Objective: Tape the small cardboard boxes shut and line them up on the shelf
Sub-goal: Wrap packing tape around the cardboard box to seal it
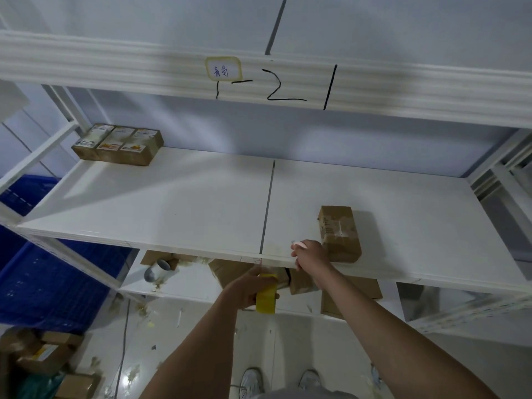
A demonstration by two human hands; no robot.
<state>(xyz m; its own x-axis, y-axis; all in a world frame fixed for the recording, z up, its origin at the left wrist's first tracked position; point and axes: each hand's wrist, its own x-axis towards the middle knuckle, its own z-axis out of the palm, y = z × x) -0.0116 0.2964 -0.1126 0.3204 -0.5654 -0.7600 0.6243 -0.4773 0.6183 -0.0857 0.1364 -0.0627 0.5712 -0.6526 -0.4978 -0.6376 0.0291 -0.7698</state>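
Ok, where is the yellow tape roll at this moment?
In the head view the yellow tape roll is gripped in the left hand, just below the front edge of the white shelf, left of the right hand.

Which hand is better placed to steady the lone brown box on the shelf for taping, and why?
The right hand. It is at the shelf's front edge right beside the box, pinching a small pink tool. The left hand is lower, below the shelf edge, gripping the yellow tape roll.
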